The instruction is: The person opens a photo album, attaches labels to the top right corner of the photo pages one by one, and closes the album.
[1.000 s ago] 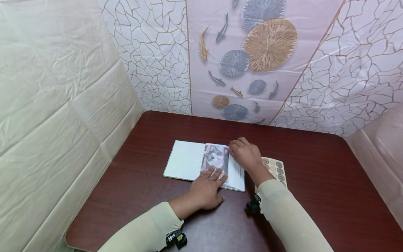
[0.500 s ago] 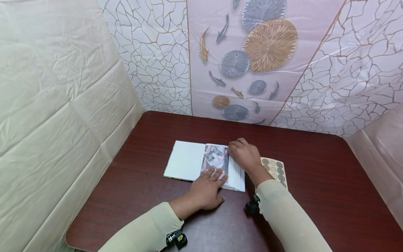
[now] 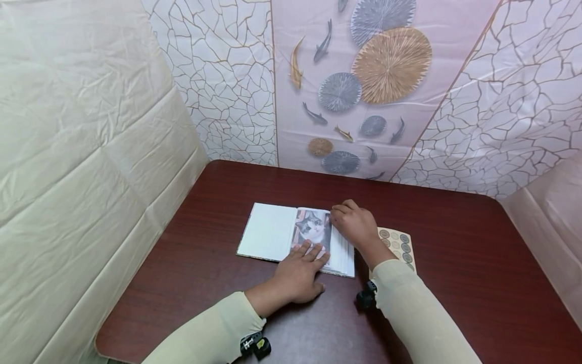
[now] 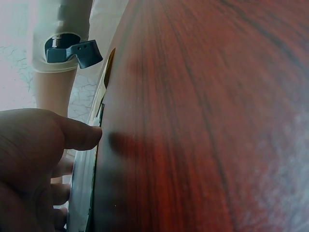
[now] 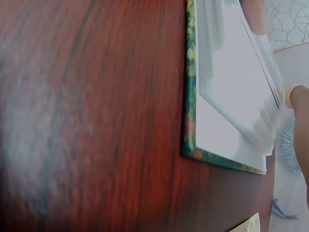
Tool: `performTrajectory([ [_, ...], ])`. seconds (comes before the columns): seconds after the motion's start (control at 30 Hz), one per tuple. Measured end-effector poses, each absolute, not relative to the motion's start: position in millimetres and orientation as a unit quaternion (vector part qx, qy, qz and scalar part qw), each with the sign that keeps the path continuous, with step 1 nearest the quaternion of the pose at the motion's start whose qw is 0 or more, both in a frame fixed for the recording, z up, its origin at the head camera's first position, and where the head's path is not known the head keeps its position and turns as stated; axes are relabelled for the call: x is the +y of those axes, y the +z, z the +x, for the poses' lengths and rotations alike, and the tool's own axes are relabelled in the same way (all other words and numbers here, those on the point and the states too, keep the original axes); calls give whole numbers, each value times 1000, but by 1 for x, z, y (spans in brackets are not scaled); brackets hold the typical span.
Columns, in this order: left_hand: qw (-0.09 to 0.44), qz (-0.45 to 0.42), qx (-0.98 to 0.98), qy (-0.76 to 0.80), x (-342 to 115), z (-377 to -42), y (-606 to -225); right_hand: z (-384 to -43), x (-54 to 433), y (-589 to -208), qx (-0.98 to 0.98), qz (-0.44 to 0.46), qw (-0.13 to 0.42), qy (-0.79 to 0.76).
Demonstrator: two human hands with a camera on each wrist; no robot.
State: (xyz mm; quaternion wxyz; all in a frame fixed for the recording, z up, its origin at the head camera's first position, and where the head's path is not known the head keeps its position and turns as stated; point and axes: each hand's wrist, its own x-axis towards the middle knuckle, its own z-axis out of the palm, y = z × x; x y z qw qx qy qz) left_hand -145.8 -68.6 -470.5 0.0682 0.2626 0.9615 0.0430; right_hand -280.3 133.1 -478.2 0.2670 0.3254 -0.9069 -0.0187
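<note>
A photo album (image 3: 267,231) lies open on the table, a blank white inside cover to the left and a cat photo (image 3: 312,225) on the right-hand page. My left hand (image 3: 297,277) rests with spread fingers on the lower part of that photo. My right hand (image 3: 356,227), fingers curled, pinches the page at the photo's upper right corner; its fingertips are partly hidden. In the right wrist view the album's white pages (image 5: 231,72) fan up above the green patterned cover edge (image 5: 190,96). The left thumb (image 4: 84,135) sticks out beyond the album's near edge.
A beige sheet with round stickers (image 3: 403,247) lies right of the album, partly under the right forearm. The dark red wooden table (image 3: 477,283) is bordered by fabric walls at the back (image 3: 236,101) and sides. Both wrists carry small black cameras (image 3: 255,345).
</note>
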Motion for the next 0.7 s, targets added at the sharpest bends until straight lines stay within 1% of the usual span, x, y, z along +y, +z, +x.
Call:
performTrajectory([
  [0.27, 68, 262, 962, 45, -68, -146, -470, -282, 138, -478, -889, 357, 283, -34],
  [0.7, 65, 262, 962, 45, -69, -145, -470, -284, 138, -481, -883, 367, 292, -39],
])
